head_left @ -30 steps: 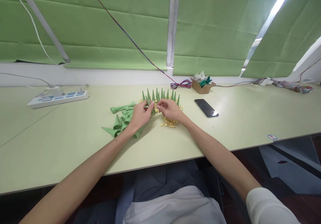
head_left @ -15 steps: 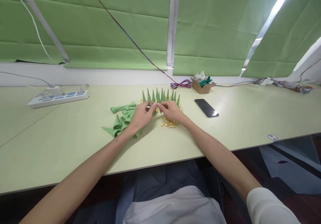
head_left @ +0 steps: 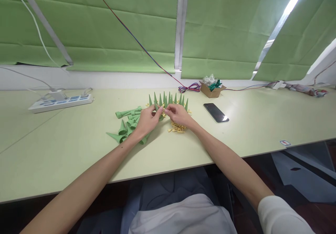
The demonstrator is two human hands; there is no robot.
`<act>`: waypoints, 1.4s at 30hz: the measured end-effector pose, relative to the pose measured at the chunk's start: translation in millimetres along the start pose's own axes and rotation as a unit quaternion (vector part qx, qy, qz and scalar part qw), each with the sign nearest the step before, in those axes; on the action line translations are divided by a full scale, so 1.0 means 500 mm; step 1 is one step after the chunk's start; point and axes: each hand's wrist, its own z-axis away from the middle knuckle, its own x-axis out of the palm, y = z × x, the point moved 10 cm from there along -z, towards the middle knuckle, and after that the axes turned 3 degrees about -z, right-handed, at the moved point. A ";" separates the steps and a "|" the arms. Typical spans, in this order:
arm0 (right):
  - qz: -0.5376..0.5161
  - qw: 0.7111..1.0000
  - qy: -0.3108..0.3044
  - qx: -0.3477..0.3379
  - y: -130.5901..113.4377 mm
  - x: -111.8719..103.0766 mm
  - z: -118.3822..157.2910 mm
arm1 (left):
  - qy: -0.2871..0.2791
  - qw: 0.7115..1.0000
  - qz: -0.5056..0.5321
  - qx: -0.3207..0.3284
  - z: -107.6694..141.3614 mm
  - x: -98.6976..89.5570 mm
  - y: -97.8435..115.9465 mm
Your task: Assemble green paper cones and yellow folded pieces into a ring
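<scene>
My left hand [head_left: 148, 120] is closed around a green plastic cone [head_left: 156, 107], whose tip points up and away from me. Against its side my right hand [head_left: 179, 115] is closed in a pinch, and a small yellow plastic piece [head_left: 164, 112] shows between the fingertips of both hands. Whether that piece is attached to the cone I cannot tell. Just behind the hands, several green cones [head_left: 186, 104] stand upright in rows with yellow bits at their bases. Loose green cones [head_left: 122, 128] lie heaped left of my left hand. Under my right wrist is a small pile of yellow pieces [head_left: 178, 128].
A black phone [head_left: 216, 112] lies to the right on the pale table [head_left: 86, 157]. Behind it stands a small cardboard box [head_left: 211, 92] with plastic and green material, beside a coiled red-and-blue cable [head_left: 193, 87]. A white power strip [head_left: 61, 103] sits at the left back.
The fingertips have parted slightly, so more of the yellow piece shows between them. Otherwise the hands, cones and piles look the same.
</scene>
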 end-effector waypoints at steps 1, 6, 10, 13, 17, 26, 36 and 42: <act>0.015 1.000 0.003 -0.002 -0.001 -0.001 -0.001 | -0.001 1.000 -0.007 0.006 0.000 0.001 0.001; 0.055 0.998 -0.002 -0.008 -0.004 0.001 -0.001 | -0.008 1.000 -0.010 0.021 0.000 0.005 0.004; 0.042 0.999 0.009 -0.008 -0.003 -0.002 0.000 | -0.014 0.999 0.031 -0.011 -0.001 0.007 -0.006; -0.002 1.000 0.009 -0.012 -0.004 0.000 0.002 | -0.007 0.998 0.045 -0.035 -0.003 0.003 -0.013; -0.050 0.999 -0.012 -0.002 -0.001 0.008 0.004 | 0.000 0.999 0.039 -0.035 -0.004 0.001 -0.016; 0.025 1.000 -0.004 -0.011 0.008 0.006 -0.004 | -0.002 1.000 -0.019 0.012 -0.005 0.004 -0.011; 0.067 0.998 -0.007 -0.021 -0.003 0.005 -0.003 | -0.013 1.000 -0.007 0.021 -0.002 0.007 0.000; 0.088 0.996 -0.009 -0.034 -0.011 0.009 -0.001 | -0.017 1.000 0.006 0.014 -0.001 0.004 0.001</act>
